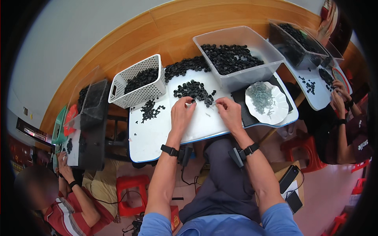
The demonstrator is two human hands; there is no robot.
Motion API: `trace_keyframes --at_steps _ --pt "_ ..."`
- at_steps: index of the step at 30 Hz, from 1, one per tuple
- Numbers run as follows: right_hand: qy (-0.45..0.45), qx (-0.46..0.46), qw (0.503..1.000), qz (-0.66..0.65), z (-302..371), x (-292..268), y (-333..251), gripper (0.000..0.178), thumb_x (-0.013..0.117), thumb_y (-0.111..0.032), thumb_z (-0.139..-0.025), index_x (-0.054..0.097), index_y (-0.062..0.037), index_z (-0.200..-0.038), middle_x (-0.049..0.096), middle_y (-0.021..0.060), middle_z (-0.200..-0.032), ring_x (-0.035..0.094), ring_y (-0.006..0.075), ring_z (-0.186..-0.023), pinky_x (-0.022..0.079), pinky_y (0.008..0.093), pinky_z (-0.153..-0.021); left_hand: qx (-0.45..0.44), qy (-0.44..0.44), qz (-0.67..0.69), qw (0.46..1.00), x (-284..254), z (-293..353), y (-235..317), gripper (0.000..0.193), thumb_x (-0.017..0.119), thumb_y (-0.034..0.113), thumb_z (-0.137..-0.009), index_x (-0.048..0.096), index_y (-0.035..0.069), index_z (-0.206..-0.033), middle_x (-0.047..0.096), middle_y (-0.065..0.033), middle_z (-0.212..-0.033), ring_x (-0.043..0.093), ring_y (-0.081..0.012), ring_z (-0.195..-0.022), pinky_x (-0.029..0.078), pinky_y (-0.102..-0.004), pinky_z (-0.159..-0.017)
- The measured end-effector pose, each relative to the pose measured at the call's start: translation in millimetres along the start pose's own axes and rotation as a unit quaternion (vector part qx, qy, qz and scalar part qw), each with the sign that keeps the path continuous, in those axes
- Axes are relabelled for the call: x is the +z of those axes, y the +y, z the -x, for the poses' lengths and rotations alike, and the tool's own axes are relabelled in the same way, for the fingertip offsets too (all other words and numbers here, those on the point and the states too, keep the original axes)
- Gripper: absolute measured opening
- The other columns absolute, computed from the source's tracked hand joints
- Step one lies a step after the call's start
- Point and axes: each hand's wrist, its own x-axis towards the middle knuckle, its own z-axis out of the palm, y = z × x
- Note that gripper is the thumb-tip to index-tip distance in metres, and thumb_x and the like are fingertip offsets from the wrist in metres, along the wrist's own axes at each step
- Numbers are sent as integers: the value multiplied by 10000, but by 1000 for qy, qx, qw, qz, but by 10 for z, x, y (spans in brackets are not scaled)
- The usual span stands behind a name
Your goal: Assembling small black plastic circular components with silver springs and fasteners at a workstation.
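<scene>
Over the white tabletop (157, 135), my left hand (182, 115) pinches a small round black cap-like part (193, 101) between thumb and fingertips. Facing it, a short gap away, my right hand (230, 113) has its thumb and forefinger closed around a tiny clear piece that is too small to make out well. Just beyond both hands spreads a loose pile of round black parts (193, 89). A few thin clear pieces (208, 115) lie on the table between my hands.
A white scalloped plate (281, 108) holding clear slivers sits right, on a black mat. Behind stand a translucent bin (240, 82) and a white perforated basket (138, 96), both holding black parts. Small black pieces (150, 111) lie left. People work at tables on both sides.
</scene>
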Motion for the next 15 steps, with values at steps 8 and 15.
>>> trace_keyframes --at_steps 8,15 --pt "-8 11 1000 2 -20 -9 -33 126 711 -61 -891 749 -10 -1000 747 180 -886 732 286 -748 558 374 -699 16 23 -56 998 75 227 135 238 798 184 -832 727 77 -1033 685 -66 -1000 647 -266 -959 482 -410 -834" --pt "-5 12 1000 2 -18 -31 -13 123 704 -56 -895 744 -6 -1000 747 180 -895 729 298 -749 560 381 -702 35 29 -49 998 140 125 378 248 820 252 -817 745 104 -1002 642 -49 -986 614 -254 -991 408 -421 -808"
